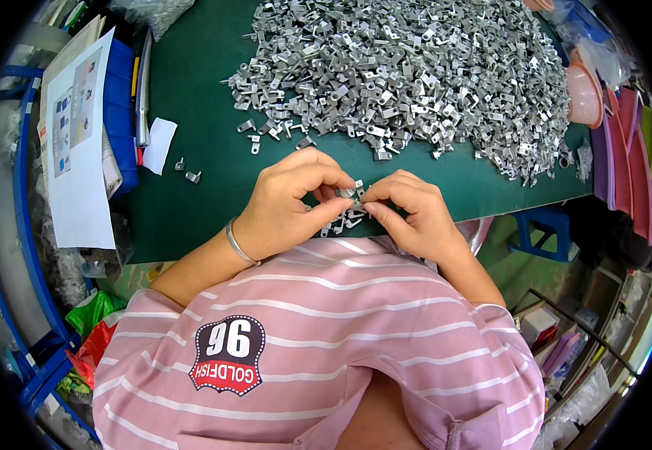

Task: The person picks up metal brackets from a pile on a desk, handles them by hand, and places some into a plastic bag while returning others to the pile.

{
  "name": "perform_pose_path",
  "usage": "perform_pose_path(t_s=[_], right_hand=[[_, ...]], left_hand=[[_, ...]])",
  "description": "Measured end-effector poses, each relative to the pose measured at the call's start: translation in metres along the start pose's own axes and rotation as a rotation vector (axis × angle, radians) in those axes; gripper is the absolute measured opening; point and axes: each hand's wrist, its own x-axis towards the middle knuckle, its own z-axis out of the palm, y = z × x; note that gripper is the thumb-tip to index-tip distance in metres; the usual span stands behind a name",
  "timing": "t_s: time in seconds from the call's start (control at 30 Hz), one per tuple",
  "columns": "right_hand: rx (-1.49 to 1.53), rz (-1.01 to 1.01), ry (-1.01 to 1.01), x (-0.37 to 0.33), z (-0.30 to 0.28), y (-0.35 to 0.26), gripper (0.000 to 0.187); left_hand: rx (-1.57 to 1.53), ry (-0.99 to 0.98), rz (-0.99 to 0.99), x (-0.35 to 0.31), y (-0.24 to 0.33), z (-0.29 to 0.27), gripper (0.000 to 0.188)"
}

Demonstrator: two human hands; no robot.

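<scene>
Pink striped shirt (326,337) below, both hands meeting at the green counter (206,187) edge.
Left hand (284,206) and right hand (416,214) fingers pinch small metal brackets (354,193) between them; more lie underneath, the big bracket pile (416,75) at 12 o'clock.

Silver metal clips (416,67) on dk green mat (206,112), pink shirt (326,337) w/ white stripes, blue bins (119,97).
</scene>
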Motion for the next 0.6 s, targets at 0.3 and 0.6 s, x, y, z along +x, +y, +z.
perform_pose_path(t_s=[0.3,0.6], right_hand=[[-0.561,-0.034,0.299,0.011,0.005,0.030,0.014],[0.069,0.184,0.243,0.001,0.008,0.014,0.016]], left_hand=[[-0.274,0.114,-0.123,-0.003,-0.020,0.011,0.028],[-0.384,0.121,-0.174,-0.003,-0.017,0.014,0.038]])
